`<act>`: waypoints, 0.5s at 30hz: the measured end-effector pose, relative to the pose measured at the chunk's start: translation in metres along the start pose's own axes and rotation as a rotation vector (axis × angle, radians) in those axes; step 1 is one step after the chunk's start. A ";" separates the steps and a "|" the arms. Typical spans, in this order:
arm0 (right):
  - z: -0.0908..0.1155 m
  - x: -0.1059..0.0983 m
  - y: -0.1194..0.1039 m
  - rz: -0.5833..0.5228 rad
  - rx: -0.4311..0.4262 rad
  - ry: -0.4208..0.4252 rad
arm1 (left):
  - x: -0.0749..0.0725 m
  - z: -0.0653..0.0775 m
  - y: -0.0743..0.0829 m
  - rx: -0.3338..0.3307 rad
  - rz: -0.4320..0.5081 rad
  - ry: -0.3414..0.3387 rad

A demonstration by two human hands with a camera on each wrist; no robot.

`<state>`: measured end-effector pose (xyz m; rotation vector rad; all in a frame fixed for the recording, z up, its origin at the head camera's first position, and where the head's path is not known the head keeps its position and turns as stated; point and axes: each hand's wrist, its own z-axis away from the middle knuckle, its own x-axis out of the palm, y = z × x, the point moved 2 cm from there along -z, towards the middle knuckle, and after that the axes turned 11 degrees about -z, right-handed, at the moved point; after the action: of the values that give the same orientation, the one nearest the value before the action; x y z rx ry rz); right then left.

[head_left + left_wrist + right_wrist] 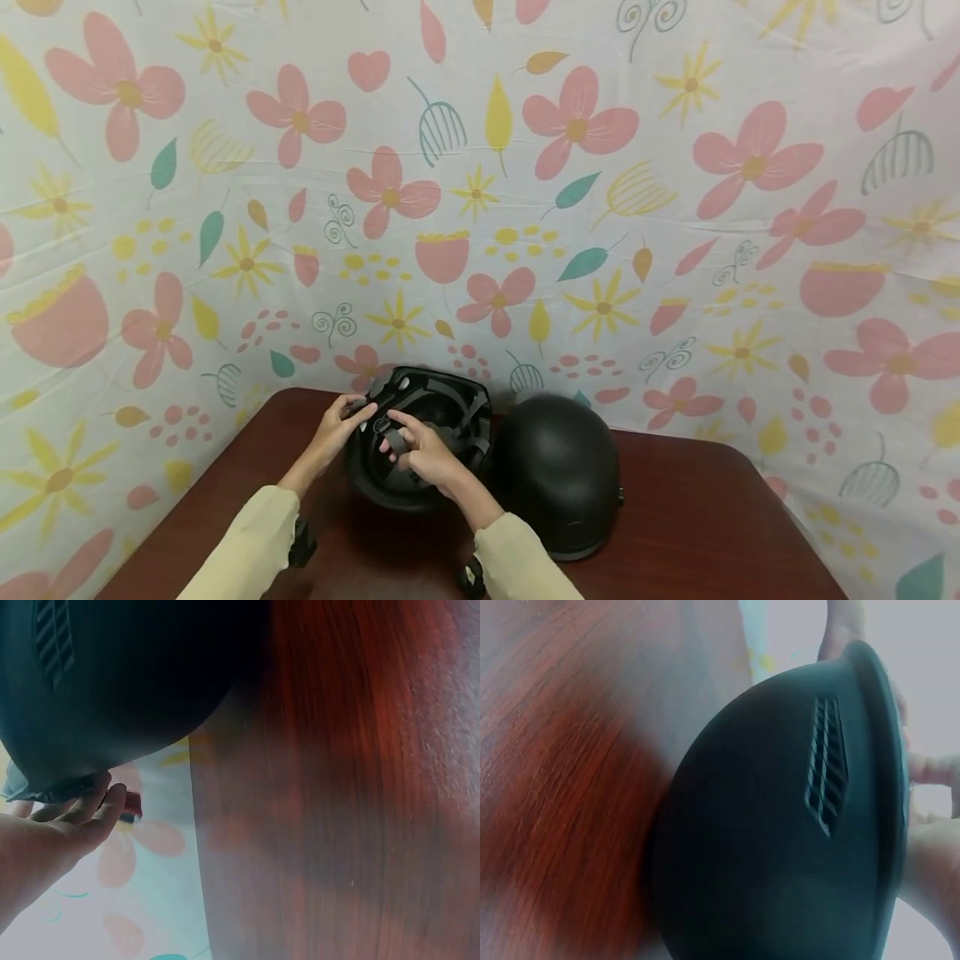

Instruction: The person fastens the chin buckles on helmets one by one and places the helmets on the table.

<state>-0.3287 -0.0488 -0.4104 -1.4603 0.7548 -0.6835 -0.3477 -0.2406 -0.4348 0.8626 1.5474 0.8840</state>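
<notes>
A black helmet (378, 492) lies upside down on the table, its padded inside and straps facing up. My left hand (330, 433) grips its left rim, thumb on the inner side and fingers outside. In the left wrist view the fingers (94, 814) curl at the rim beneath the dark shell (135, 682). My right hand (429, 454) reaches over the opening, index finger pointing at the left rim. Its other fingers curl round a dark grey strap (396, 440) with a buckle. The right wrist view shows the shell's vented side (757, 810).
A second black helmet (558, 471) sits dome up just right of the first. Both stand on a dark red-brown wooden table (675, 508). A flower-printed cloth (480, 167) hangs behind and along the sides. A small red and black piece (131, 804) shows by the left fingertips.
</notes>
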 end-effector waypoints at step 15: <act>0.003 0.002 0.003 -0.006 0.043 0.069 | -0.008 0.005 0.002 0.047 -0.064 0.107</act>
<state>-0.3258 -0.0486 -0.4137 -1.4066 0.7848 -0.7529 -0.3413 -0.2465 -0.4300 0.8057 1.6857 0.8618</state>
